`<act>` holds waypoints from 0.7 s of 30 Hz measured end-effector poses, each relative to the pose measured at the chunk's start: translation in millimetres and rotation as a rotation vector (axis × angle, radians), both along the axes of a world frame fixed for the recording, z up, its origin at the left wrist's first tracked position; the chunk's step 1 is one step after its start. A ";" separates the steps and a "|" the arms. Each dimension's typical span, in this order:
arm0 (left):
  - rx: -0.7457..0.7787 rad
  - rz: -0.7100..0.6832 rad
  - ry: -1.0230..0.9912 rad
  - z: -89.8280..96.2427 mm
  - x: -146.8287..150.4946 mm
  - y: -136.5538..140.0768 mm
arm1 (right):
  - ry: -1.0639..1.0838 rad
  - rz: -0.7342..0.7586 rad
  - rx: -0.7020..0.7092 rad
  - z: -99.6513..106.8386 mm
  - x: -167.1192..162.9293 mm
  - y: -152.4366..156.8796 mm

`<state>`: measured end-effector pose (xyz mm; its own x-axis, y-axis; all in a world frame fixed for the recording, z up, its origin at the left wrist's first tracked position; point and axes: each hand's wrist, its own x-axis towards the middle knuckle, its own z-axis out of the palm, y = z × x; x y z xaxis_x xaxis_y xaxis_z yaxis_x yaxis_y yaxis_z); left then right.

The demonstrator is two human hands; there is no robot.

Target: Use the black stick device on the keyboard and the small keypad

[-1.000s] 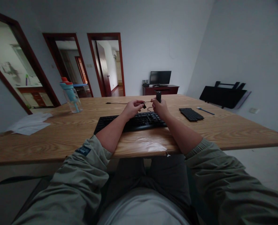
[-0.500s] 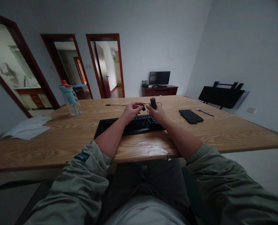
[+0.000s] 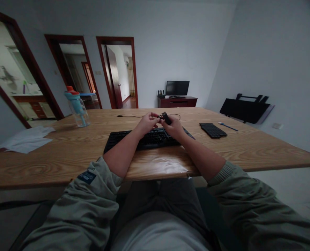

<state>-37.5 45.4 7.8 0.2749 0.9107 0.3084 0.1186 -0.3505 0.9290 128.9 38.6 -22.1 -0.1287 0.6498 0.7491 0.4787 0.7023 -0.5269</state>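
My left hand (image 3: 147, 124) is closed in a pinch above the keyboard, its fingertips on a small dark piece too little to name. In my right hand (image 3: 176, 128) is a black bar-shaped object (image 3: 166, 118), its kind not clear, with one end sticking up out of the fingers. The fingertips of both hands meet or nearly meet. Below them lies a black keyboard (image 3: 156, 140), partly covered by my hands and left forearm. Behind the hands a thin black cable (image 3: 131, 116) runs along the wooden table (image 3: 160, 164).
To the right lie a block of black keys (image 3: 213, 130) and a small blue-handled brush (image 3: 229, 126). On the left stand a clear bottle with a red lid (image 3: 78, 108) and, nearer, crumpled white paper (image 3: 29, 139). A folded black table (image 3: 245, 109) leans at the right wall.
My right hand has moved left, closer to my left hand, and the black bar has tipped leftward and lower. The left hand has stayed nearly in place.
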 end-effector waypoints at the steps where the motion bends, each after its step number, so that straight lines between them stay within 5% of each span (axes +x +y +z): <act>1: 0.038 0.018 0.027 0.7 0.3 0.2 | -0.019 -0.018 0.009 0.0 1.2 0.6; 7: 0.318 0.068 0.096 2.4 -4.4 1.9 | -0.256 -0.289 -0.038 1.3 7.2 -0.3; 13: 0.444 0.005 0.372 0.2 -4.3 -1.1 | -0.436 -0.356 -0.020 2.8 4.4 -1.0; 21: 0.363 0.315 -0.169 33.2 -41.8 5.8 | -0.303 -0.453 -0.123 11.8 34.5 11.2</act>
<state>-79.4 51.3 41.1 -0.0770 0.7670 0.6370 0.1292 -0.6258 0.7692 163.3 49.8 -10.3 -0.0138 0.7706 0.6372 0.8612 0.3330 -0.3840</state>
